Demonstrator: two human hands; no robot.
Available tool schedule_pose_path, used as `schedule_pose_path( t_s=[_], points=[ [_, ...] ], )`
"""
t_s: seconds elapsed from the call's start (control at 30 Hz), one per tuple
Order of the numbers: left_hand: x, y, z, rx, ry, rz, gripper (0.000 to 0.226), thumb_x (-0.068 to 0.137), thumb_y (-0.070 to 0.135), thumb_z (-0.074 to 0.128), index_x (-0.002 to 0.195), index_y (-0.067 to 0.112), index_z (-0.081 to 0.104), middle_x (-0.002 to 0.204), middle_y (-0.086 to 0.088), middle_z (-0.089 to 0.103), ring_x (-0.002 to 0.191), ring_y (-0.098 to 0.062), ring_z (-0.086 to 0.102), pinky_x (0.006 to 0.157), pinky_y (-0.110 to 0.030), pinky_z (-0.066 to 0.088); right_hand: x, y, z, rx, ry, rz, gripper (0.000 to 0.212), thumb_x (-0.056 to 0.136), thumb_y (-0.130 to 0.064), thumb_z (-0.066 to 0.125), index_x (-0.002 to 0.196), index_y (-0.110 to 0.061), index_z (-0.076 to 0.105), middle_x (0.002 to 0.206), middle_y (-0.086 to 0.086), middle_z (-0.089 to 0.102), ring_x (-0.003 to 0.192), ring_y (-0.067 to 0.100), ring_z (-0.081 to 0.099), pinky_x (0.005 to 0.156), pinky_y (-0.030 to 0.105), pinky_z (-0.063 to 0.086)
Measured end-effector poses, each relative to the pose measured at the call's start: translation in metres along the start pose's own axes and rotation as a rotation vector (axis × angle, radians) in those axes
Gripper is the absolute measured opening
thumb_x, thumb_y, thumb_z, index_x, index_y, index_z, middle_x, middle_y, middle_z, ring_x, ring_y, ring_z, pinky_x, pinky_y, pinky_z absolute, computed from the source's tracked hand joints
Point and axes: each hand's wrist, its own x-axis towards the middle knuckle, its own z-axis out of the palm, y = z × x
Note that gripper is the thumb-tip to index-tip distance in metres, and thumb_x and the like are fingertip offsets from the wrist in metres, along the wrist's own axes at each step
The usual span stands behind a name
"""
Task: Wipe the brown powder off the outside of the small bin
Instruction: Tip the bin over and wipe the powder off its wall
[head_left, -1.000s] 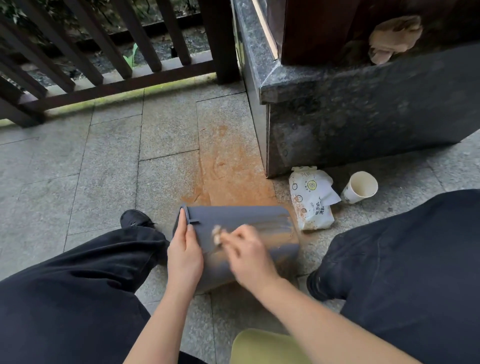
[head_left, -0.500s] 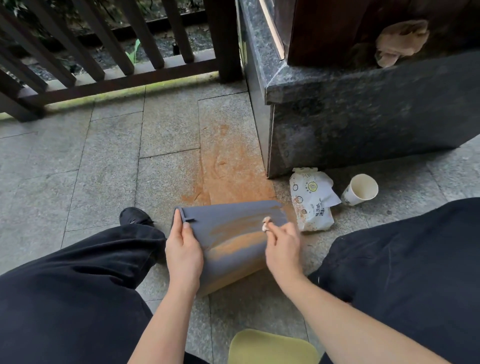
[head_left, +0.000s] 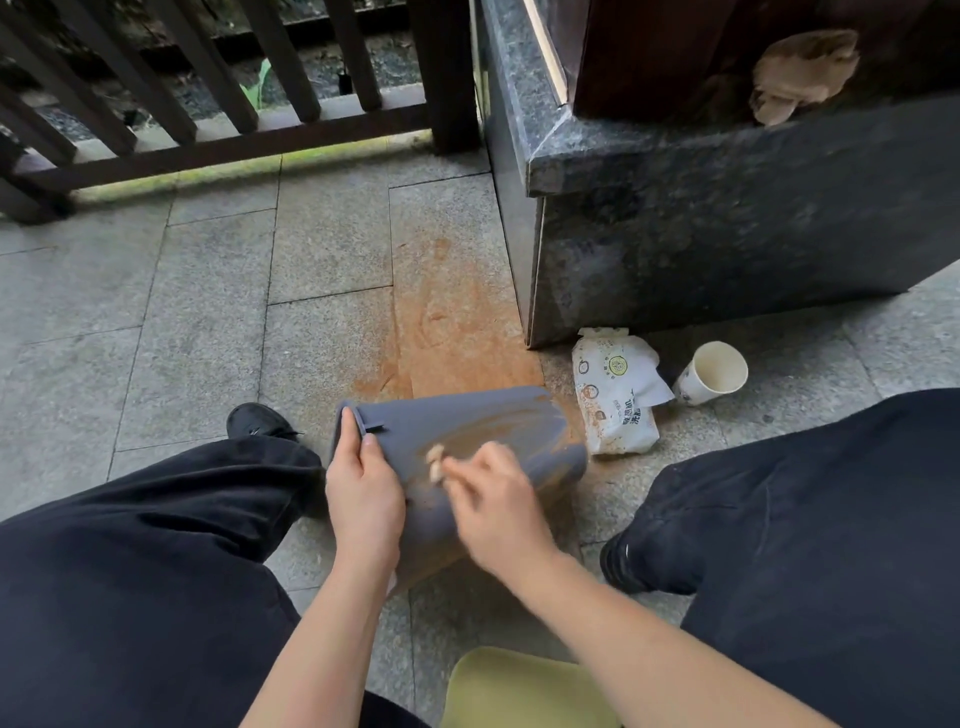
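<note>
Lying on its side on the stone paving, the small grey bin rested between the person's two legs in dark trousers, its rim end toward the left and its base end toward the right. The left hand was closed around the rim end, thumb on the outer edge and fingers laid over the wall just below a small dark tab. The right hand was pinched shut on a small wad of soiled tissue, pressed against the upper side of the bin near its middle; this hand was blurred. Streaks of brown powder ran along the bin's wall from the wad toward the base end, and more clung along the lower edge nearest the person. The same powder coated a broad patch of paving just beyond the bin, reaching up alongside the dark stone plinth.

Just beside the bin's base end lay a crumpled white packet of wipes with printed marks and brown smudges, and near it a paper cup tipped on its side, mouth facing the camera. A tan cloth sat up on the plinth's ledge. A dark wooden railing crossed the far left. A black shoe showed past the left knee, and a yellow-green object lay at the bottom edge, too cropped to identify
</note>
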Motion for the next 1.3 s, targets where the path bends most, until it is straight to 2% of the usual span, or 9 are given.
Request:
schedule_pose_path(
  t_s=[0.27,0.4,0.53,0.63,0.73,0.9,1.07,1.17,1.3],
  points=[
    [-0.006,0.0,0.0,0.02,-0.029,0.037,0.046,0.105,0.029,0.042,0.15,0.028,0.041,0.138,0.028,0.04,0.122,0.014,0.036,0.086,0.001,0.026,0.018,0.069,-0.037,-0.16,0.192,0.683,0.023,0.097,-0.023,0.058,0.111,-0.016,0.075,0.09,-0.001,0.05,0.078,0.016,0.05,0.067,0.024,0.036],
    [-0.003,0.004,0.003,0.042,-0.032,0.028,0.045,0.105,0.027,0.042,0.15,0.025,0.042,0.134,0.026,0.043,0.106,0.026,0.038,0.076,0.011,0.024,0.012,0.004,-0.012,0.011,0.094,0.314,0.021,0.092,-0.013,0.061,0.104,-0.019,0.076,0.085,0.002,0.052,0.077,0.021,0.057,0.07,0.025,0.041],
    [-0.011,0.004,0.001,0.057,-0.048,0.045,0.045,0.103,0.028,0.043,0.148,0.033,0.044,0.109,0.033,0.06,0.078,0.014,0.06,0.07,-0.017,0.045,-0.008,-0.039,0.005,0.111,-0.027,-0.011,0.024,0.095,-0.016,0.054,0.112,-0.018,0.071,0.082,-0.003,0.045,0.079,0.016,0.049,0.07,0.026,0.043],
    [-0.009,0.002,-0.002,0.031,-0.025,0.039,0.046,0.103,0.026,0.043,0.149,0.028,0.043,0.129,0.019,0.058,0.104,0.0,0.06,0.087,-0.023,0.044,-0.001,-0.019,0.0,0.041,-0.054,-0.071,0.023,0.096,-0.017,0.055,0.113,-0.021,0.07,0.083,0.0,0.046,0.079,0.019,0.05,0.072,0.026,0.042],
    [-0.009,-0.002,-0.003,0.029,0.012,0.02,0.046,0.104,0.024,0.042,0.15,0.022,0.042,0.145,0.017,0.046,0.123,0.012,0.041,0.096,-0.007,0.03,0.021,0.034,-0.018,-0.072,0.09,0.317,0.022,0.095,-0.017,0.06,0.108,-0.022,0.076,0.087,0.0,0.049,0.077,0.023,0.055,0.069,0.027,0.037],
    [-0.012,-0.002,0.0,0.032,-0.043,0.061,0.045,0.104,0.027,0.044,0.149,0.028,0.043,0.135,0.03,0.042,0.103,0.039,0.034,0.081,0.011,0.023,0.032,0.098,-0.053,-0.242,0.16,0.771,0.026,0.098,-0.021,0.056,0.117,-0.016,0.073,0.105,0.008,0.059,0.092,0.027,0.058,0.082,0.034,0.048],
    [0.002,-0.005,-0.004,-0.012,0.018,0.001,0.045,0.103,0.028,0.044,0.148,0.028,0.045,0.144,0.021,0.046,0.127,0.008,0.043,0.085,0.006,0.029,0.022,0.012,-0.017,-0.048,0.078,0.325,0.023,0.093,-0.013,0.059,0.105,-0.024,0.076,0.087,0.001,0.05,0.077,0.021,0.056,0.075,0.027,0.042],
    [0.001,-0.008,-0.005,-0.116,-0.022,-0.027,0.045,0.101,0.027,0.045,0.147,0.03,0.047,0.139,-0.002,0.059,0.11,-0.027,0.064,0.089,-0.031,0.051,-0.002,-0.044,0.012,0.056,-0.044,0.054,0.026,0.095,-0.017,0.053,0.113,-0.02,0.071,0.084,-0.002,0.046,0.079,0.018,0.05,0.071,0.027,0.042],
    [0.001,-0.009,-0.009,-0.147,-0.026,-0.026,0.045,0.101,0.025,0.046,0.146,0.027,0.048,0.143,0.006,0.056,0.11,-0.003,0.06,0.095,-0.03,0.05,-0.008,-0.033,0.003,0.036,-0.111,-0.118,0.028,0.097,-0.018,0.053,0.121,-0.017,0.067,0.085,0.001,0.048,0.084,0.02,0.049,0.076,0.027,0.041]
  ],
)
